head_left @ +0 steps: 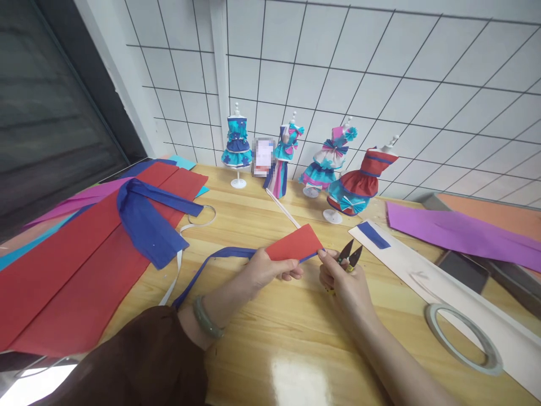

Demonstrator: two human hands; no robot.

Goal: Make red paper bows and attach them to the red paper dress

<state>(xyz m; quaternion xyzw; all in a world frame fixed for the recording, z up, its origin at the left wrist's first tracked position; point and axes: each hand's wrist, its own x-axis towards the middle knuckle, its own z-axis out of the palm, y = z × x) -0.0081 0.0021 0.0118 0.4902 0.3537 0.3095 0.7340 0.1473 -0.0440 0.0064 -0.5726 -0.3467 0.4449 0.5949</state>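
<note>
A red crepe-paper rectangle (295, 242) is held up over the table, a narrow blue paper strip (231, 251) running along its lower edge and trailing to the left. My left hand (270, 269) grips the rectangle's left end between thumb and fingers. At the right corner, my right hand (343, 276) pinches the paper and the strip's end. Small snips (350, 256) with dark blades are tucked in that same hand, blades apart and pointing up; their handles are mostly hidden by the fingers.
Red paper sheets (93, 282) and a folded blue piece (147, 225) lie left. Along the wall stand several mini dress forms, including one in a red dress (366, 177), beside a blurred phone-like object (264, 158). Right are white paper (406, 265), purple paper (460, 234) and a tape roll (435, 324).
</note>
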